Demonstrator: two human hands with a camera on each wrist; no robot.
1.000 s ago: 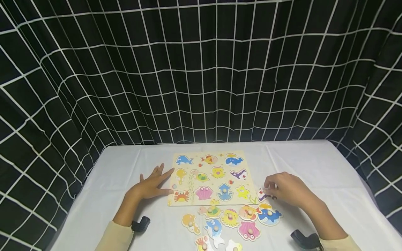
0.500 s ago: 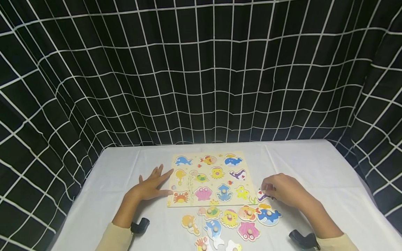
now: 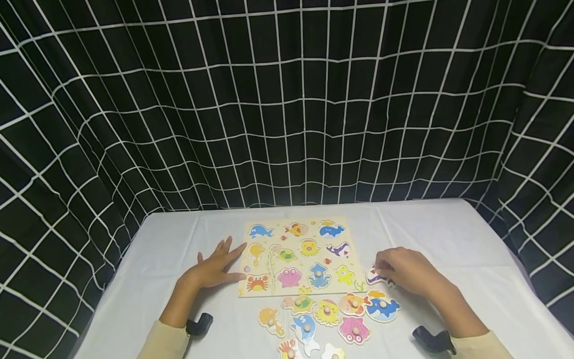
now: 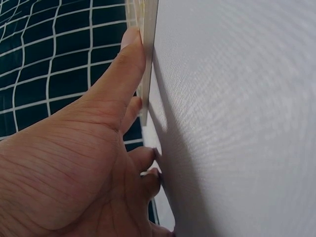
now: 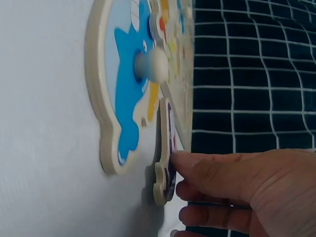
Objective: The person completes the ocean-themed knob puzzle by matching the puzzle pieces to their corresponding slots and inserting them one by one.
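While the purple piece (image 3: 372, 275) is just right of the puzzle board (image 3: 278, 225), the right hand (image 3: 407, 269) pinches it between fingers and thumb, near the blue whale piece (image 3: 384, 311). The left hand (image 3: 212, 270), fingers spread, touches the board's left edge.

kind of a curtained-off filming booth, home or lab I can't tell, black curtain (image 3: 314, 114) with white grid lines round three sides, white-covered bench (image 3: 430, 229), black gadgets (image 3: 199, 325) by both wrists

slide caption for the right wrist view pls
Right hand holding a purple-and-white puzzle piece beside the blue whale piece.
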